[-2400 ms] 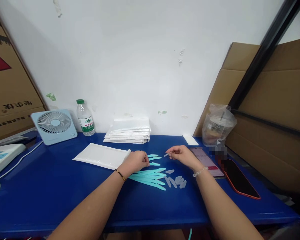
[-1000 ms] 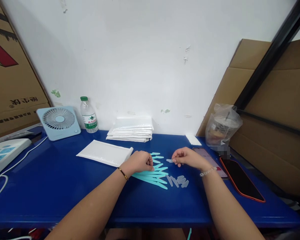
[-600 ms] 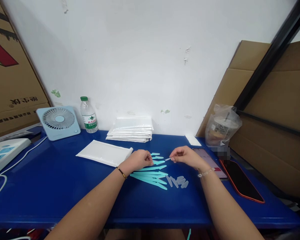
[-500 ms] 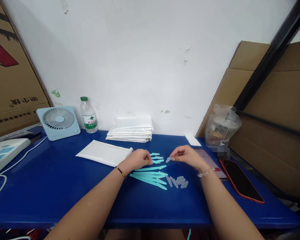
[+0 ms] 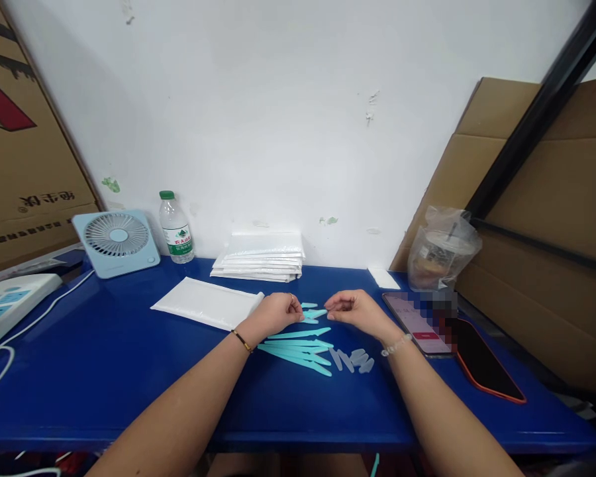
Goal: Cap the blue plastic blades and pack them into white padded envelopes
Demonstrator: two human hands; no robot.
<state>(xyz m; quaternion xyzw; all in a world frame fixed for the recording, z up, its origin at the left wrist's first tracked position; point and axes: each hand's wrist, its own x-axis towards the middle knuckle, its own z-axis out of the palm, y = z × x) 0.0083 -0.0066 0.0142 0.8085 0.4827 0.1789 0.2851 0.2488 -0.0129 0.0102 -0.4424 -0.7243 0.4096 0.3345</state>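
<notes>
My left hand [image 5: 280, 311] is closed in a pinch on a turquoise eyebrow razor [image 5: 318, 313], whose blade end points right. My right hand [image 5: 356, 313] pinches at that razor's tip, and the clear blade cover in its fingertips is mostly hidden. Other turquoise razors lie just behind and beneath my left fingers. Nearer me, several more razors [image 5: 298, 358] are fanned out on the blue table [image 5: 129, 384], blade ends to the right. Beside those ends lies a small group of clear blade covers [image 5: 360, 359].
A white padded envelope [image 5: 203, 303] lies left of my left hand, with a stack of envelopes [image 5: 263, 255] by the wall. Farther left stand a water bottle [image 5: 176, 228] and a blue fan [image 5: 116, 244]. Two phones [image 5: 489, 361] and a bagged drink cup [image 5: 442, 255] are at right.
My right hand has moved left with the clear blade cover, up to the tip of the razor at my left hand. My left hand has barely shifted.
</notes>
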